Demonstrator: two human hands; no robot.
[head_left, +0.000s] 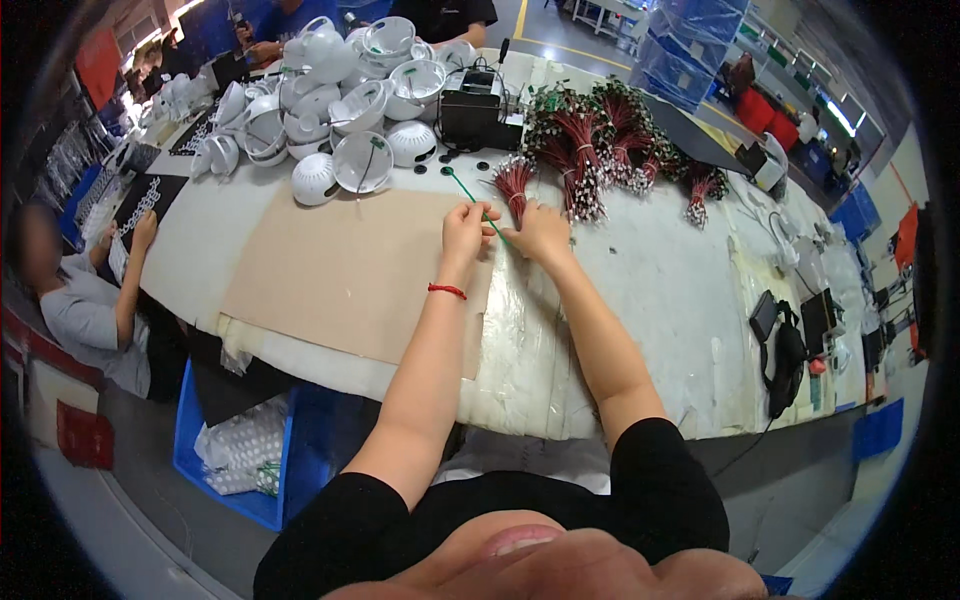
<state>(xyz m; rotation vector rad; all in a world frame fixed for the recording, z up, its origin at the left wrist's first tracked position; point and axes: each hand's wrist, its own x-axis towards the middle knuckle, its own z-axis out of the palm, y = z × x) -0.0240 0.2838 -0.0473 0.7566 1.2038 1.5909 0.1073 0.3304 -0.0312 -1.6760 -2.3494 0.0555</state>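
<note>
My left hand (pixel 463 238) is closed in a pinch on a thin green strip (pixel 466 188). The strip slants from the small black discs (pixel 447 171) down toward my right thumb. Close beside it, my right hand (pixel 541 236) curls around the lower end of a small bundle of red wires (pixel 516 182) with pale tips. The bundle's lowest part is hidden by my fingers. Both hands are over the table, near the right edge of a tan cardboard sheet (pixel 340 270).
White domed housings (pixel 363 162) are heaped at the back left. Behind my hands stands a black device (pixel 474 112). Larger red wire bundles (pixel 580 140) lie right of it. A black pouch (pixel 787 360) rests far right. Another person (pixel 95 310) works at the left edge.
</note>
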